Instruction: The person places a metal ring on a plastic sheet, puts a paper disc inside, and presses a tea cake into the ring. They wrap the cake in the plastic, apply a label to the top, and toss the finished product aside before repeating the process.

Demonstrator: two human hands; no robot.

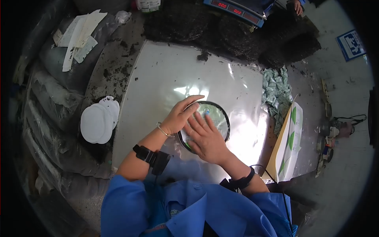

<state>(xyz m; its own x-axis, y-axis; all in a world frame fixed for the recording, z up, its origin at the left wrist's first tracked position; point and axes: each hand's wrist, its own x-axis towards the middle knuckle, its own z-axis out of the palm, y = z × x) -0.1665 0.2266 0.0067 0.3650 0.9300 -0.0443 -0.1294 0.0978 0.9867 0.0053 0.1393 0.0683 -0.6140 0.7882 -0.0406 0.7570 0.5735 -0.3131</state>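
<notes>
Shiny tabletop (158, 75) under one black-rimmed disc (218, 118), one left hand (177, 117), grip unclear, and one right hand (210, 143), grip spread.

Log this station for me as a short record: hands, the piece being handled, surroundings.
piece: round item, dark rim, on pale work surface
left hand: at its upper-left rim; grip unclear
right hand: spread over it
left side: white discs, overlapping
right side: green-and-white packets; green-printed white bag
far side: dark clumped material; scale, red digits lit
other person: hand beyond dark material
</notes>
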